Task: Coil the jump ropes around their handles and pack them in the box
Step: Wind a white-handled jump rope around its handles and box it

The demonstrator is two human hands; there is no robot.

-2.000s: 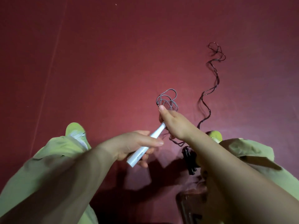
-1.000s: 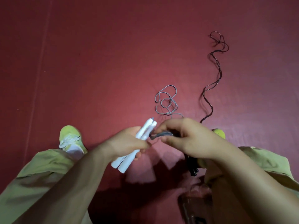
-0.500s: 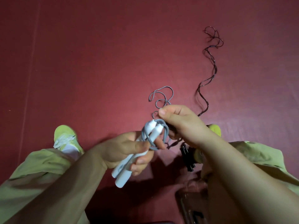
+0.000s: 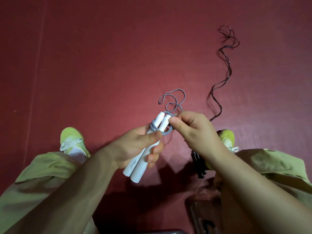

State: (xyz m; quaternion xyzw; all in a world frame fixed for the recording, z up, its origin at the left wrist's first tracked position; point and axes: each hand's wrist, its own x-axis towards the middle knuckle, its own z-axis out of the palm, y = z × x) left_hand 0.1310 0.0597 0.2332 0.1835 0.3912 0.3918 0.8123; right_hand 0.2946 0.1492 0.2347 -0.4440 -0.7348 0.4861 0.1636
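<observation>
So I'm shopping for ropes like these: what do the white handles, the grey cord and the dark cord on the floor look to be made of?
The two white cylindrical handles look like smooth matte plastic: even colour, clean edges. The thin grey cord seems rubbery or PVC-coated, since it holds springy loops. The dark wavy cord glints faintly, maybe coated wire or glossy plastic; I cannot tell which.

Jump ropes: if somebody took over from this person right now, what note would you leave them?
Left hand grips both white handles together. Right hand pinches the grey rope beside the handle tops. A few turns are wound round the handles; a loose tail lies on the red floor. The dark rope lies uncoiled, its black handles by the right foot. Left: finish winding the grey rope, coil the dark one, pack both. I cannot clearly make out the box.
</observation>
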